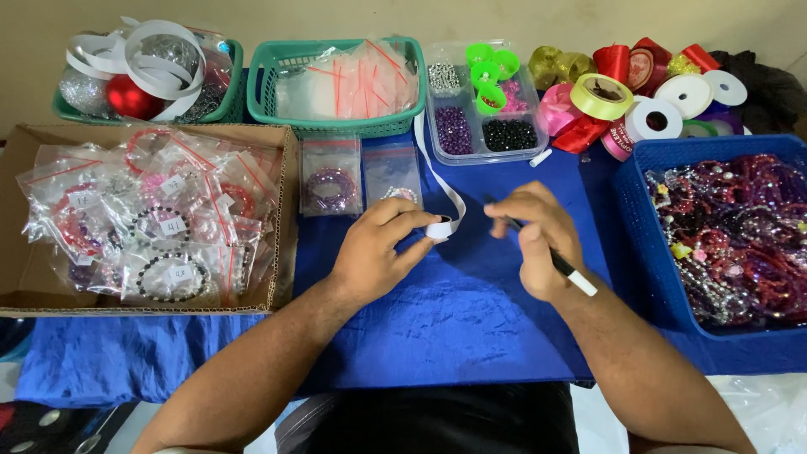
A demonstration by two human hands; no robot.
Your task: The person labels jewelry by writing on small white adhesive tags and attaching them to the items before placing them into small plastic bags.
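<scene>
A blue cloth [471, 311] covers the table, bearing a cardboard box [282, 219], baskets and ribbon spools [664, 105].

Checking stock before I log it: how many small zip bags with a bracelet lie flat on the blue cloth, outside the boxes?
2. One bag with a purple bracelet lies below the green basket; the other bag lies right beside it, above the left hand. More may hide under the hands.

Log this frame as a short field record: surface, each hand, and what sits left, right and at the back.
surface: blue cloth over a table
left hand: pinches the end of a white paper strip
right hand: holds a black pen
left: cardboard box of bagged bracelets
right: blue basket full of beaded strands
back: green basket of plastic bags, clear bead organizer, ribbon spools
</scene>
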